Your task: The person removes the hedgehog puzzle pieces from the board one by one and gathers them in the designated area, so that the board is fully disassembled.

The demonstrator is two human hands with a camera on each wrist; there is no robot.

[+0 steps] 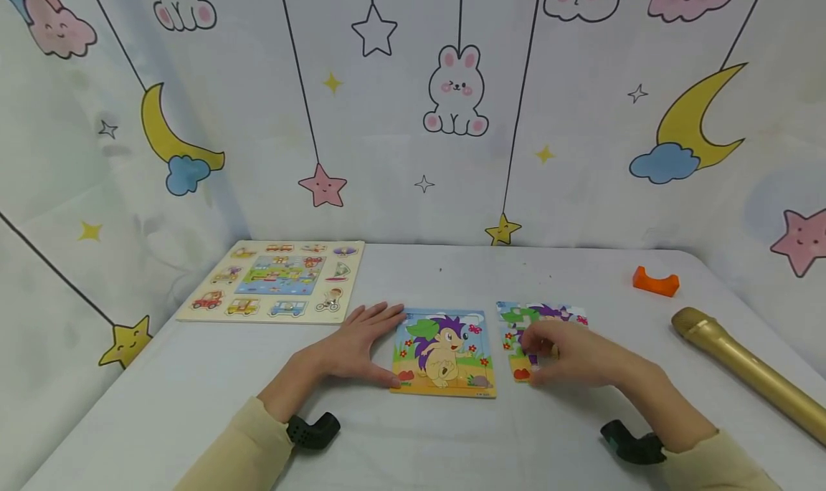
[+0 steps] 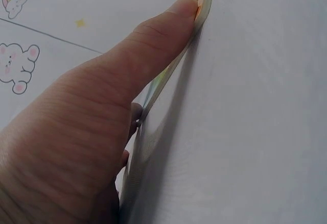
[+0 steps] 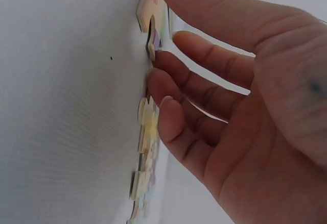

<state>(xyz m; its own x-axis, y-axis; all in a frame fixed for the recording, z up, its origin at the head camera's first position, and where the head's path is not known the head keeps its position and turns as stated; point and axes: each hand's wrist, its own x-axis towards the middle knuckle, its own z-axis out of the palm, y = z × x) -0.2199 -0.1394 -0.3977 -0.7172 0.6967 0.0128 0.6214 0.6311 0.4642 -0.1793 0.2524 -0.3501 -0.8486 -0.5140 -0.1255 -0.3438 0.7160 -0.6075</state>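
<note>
A square hedgehog picture board (image 1: pixel 445 355) lies flat on the table in the head view. My left hand (image 1: pixel 358 344) rests at its left side, fingers stretched out and thumb on its near left corner. In the left wrist view the thumb (image 2: pixel 158 38) lies against the edge of the board (image 2: pixel 204 4). To the right lie jigsaw pieces (image 1: pixel 516 315) with a matching picture, partly covered by my right hand (image 1: pixel 574 355). Its fingers bend loosely over them. In the right wrist view the thumb touches a corner piece (image 3: pixel 147 9), and the other fingertips are close to the pieces.
A larger board with vehicle pictures (image 1: pixel 213 276) lies at the back left. At the right are an orange curved block (image 1: pixel 656 283) and a gold microphone (image 1: pixel 748 369). A patterned cloth (image 1: pixel 387 132) hangs behind the white table (image 1: pixel 400 448).
</note>
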